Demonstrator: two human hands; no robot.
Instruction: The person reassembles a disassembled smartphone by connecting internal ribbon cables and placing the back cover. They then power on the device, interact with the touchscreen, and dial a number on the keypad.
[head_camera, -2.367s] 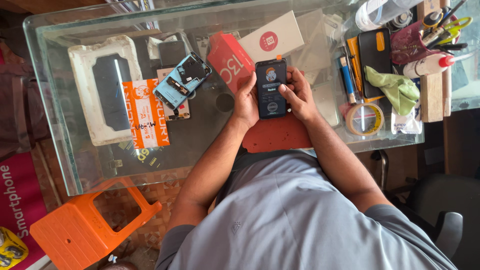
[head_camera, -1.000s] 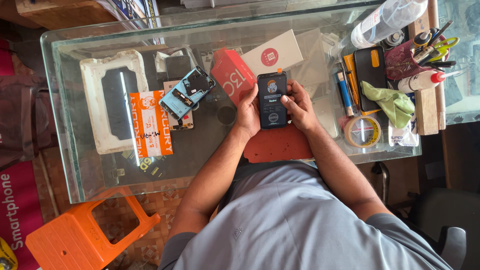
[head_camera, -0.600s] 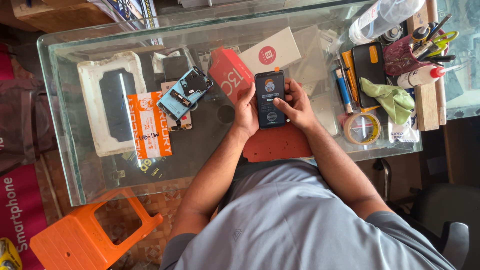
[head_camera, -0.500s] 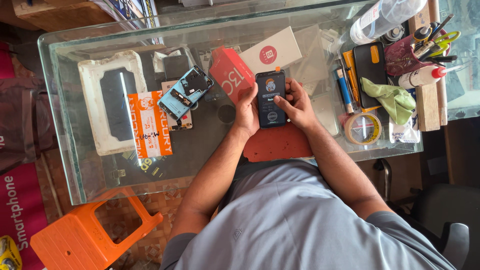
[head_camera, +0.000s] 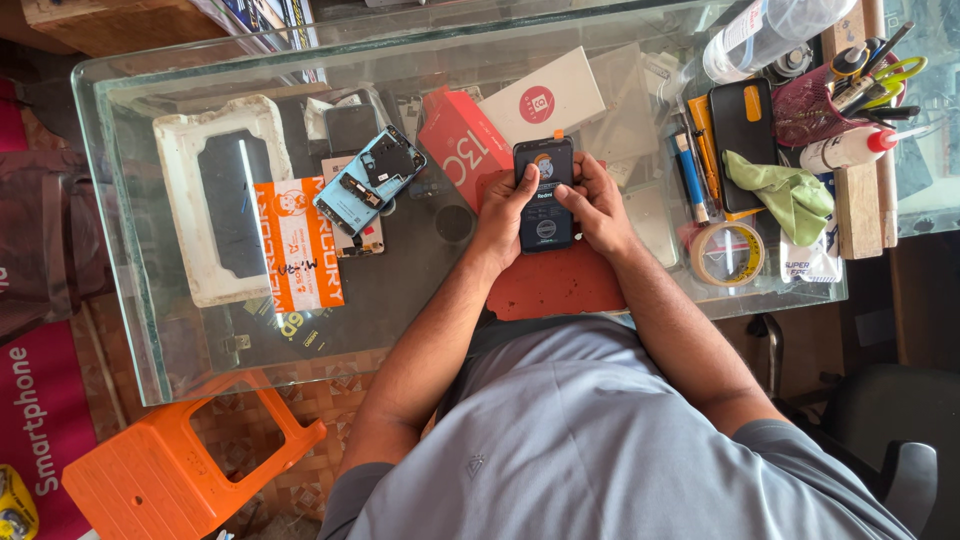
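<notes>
Moved: both hands and the smartphone (head_camera: 543, 193) sit about where they were half a second ago; only the view has shifted a touch.
Far left: orange plastic stool (head_camera: 170, 470) on the floor, lower left of frame.
Left of worktop: white foam tray (head_camera: 185, 250) on the glass worktop (head_camera: 130, 330), opened blue phone body (head_camera: 368, 180) just right of it.
Centre: left hand (head_camera: 503, 212) grips the smartphone's left edge, thumb on the lit screen.
Centre: smartphone upright over the red mat (head_camera: 560, 285), red box (head_camera: 462, 140) just beside it.
Centre right: right hand (head_camera: 600, 208) clasps the right edge, thumb on screen.
Right: tape roll (head_camera: 727, 253), green cloth (head_camera: 790, 195).
</notes>
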